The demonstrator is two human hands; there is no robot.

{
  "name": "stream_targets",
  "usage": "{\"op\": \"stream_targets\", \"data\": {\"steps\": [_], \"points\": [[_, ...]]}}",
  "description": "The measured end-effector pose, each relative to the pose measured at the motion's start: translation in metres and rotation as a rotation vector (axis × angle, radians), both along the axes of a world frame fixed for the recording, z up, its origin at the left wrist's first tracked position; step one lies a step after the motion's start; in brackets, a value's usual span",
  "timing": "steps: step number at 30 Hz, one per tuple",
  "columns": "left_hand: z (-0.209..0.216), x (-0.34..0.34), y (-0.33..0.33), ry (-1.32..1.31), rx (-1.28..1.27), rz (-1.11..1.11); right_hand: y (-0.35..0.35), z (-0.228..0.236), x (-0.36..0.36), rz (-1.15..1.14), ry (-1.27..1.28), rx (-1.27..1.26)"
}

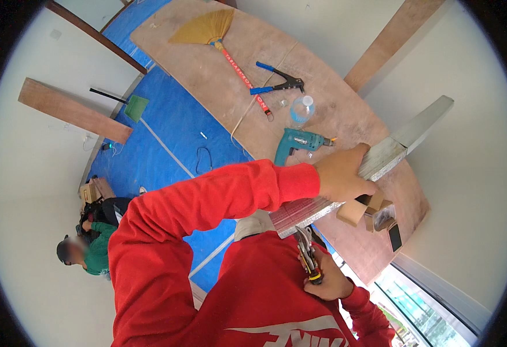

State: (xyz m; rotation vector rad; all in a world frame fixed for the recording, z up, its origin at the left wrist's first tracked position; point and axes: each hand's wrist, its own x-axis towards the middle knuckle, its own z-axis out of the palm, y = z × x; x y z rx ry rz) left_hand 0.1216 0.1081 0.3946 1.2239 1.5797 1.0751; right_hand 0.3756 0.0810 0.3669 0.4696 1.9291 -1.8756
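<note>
A long silver metal channel [384, 157] slants from in front of my chest up toward the right, over the table. My left hand [346, 176] reaches across from the left and is closed around its middle. At the channel's near end, my right hand [330, 279] is wrapped round tin snips [308, 254] with black and yellow on the handle. The snips' jaws meet the channel's edge; whether they bite into the metal I cannot tell. Just beyond my left hand, a teal power drill [301, 142] lies on the wooden table [329, 118].
Farther along the table are a clear bottle [302, 109], a blue-handled rivet gun [280, 80] and a broom [207, 29]. An open cardboard box [355, 211] and a phone [395, 237] lie to the right. A person in green [96, 248] sits at left beside the blue floor sheet [166, 121].
</note>
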Motion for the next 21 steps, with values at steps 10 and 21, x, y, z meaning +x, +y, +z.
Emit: {"op": "stream_targets", "data": {"steps": [10, 21], "points": [[0.019, -0.002, 0.011, -0.027, -0.132, -0.046, 0.002, -0.002, 0.006, -0.043, 0.050, -0.025], [-0.028, -0.008, 0.019, 0.030, -0.270, -0.045, 0.016, -0.027, 0.001, 0.043, 0.057, -0.075]]}}
